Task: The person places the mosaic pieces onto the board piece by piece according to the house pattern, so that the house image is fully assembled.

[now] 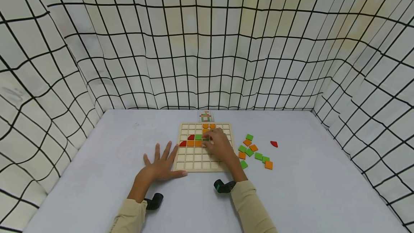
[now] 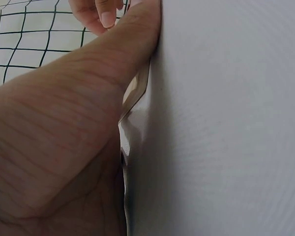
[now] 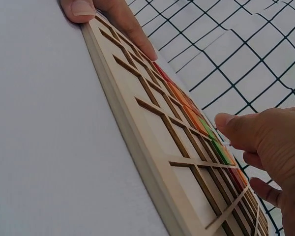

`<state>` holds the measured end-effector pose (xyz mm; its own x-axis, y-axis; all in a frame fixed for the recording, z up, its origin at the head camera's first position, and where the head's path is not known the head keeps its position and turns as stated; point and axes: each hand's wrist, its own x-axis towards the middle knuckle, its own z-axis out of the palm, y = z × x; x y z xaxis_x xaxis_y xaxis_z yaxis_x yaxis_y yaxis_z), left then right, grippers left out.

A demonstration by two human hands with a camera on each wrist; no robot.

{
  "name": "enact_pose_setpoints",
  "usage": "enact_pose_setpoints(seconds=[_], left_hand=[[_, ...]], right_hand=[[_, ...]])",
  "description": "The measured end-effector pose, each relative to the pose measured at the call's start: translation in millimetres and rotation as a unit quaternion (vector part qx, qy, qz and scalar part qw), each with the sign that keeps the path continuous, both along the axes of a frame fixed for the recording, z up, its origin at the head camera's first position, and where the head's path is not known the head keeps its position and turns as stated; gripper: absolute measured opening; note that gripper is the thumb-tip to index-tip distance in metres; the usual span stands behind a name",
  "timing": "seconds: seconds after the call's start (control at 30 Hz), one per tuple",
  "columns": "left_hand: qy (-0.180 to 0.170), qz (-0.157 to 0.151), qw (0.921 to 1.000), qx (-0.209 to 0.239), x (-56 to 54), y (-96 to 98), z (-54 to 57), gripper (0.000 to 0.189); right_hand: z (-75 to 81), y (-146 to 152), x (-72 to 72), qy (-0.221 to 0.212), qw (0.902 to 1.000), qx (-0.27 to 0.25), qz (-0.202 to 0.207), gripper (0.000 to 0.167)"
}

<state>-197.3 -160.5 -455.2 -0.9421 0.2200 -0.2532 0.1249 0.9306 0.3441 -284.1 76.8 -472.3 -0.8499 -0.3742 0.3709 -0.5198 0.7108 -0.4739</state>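
A pale wooden grid board (image 1: 190, 158) lies on the table, with several coloured pieces set in its cells. Over its middle rows hovers my right hand (image 1: 222, 146), thumb and index finger apart above the green and orange tiles. In the right wrist view the thumb (image 3: 236, 129) is near the green tiles (image 3: 220, 147), and I see nothing held. My left hand (image 1: 161, 166) rests spread on the table and against the board's left edge. Red quarter-round pieces (image 1: 183, 144), orange tiles (image 1: 198, 143) and orange discs (image 1: 212, 126) occupy cells. The right fingers hide some cells.
Loose green and orange tiles (image 1: 258, 156) lie scattered right of the board, with a red piece (image 1: 274, 144) farther right. A small pattern card (image 1: 206, 116) sits behind the board. Black netting (image 1: 210, 60) over white walls surrounds the table (image 1: 113, 161).
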Motion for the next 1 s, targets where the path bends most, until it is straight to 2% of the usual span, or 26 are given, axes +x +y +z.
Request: enact_pose_setpoints(seconds=[0.27,0.57,0.77,1.0], left_hand=[[0.000,0.003,1.0000,0.002,-0.7,0.1,1.4,0.112],[-0.003,0.006,1.0000,0.007,0.8,0.3,1.3,0.112],[-0.002,0.004,1.0000,0.004,0.3,0.9,0.5,0.112],[-0.001,0.004,1.0000,0.004,0.6,1.3,0.8,0.113]], right_hand=[[6.2,21,-1.3,-0.012,0.9977,-0.017,-0.065,0.017],[12.1,66,-0.2,-0.007,0.9913,-0.053,-0.121,0.020],[11.2,98,-1.1,-0.018,0.9856,-0.029,-0.165,0.021],[5.8,126,3.6,-0.045,0.9813,-0.005,-0.187,0.025]])
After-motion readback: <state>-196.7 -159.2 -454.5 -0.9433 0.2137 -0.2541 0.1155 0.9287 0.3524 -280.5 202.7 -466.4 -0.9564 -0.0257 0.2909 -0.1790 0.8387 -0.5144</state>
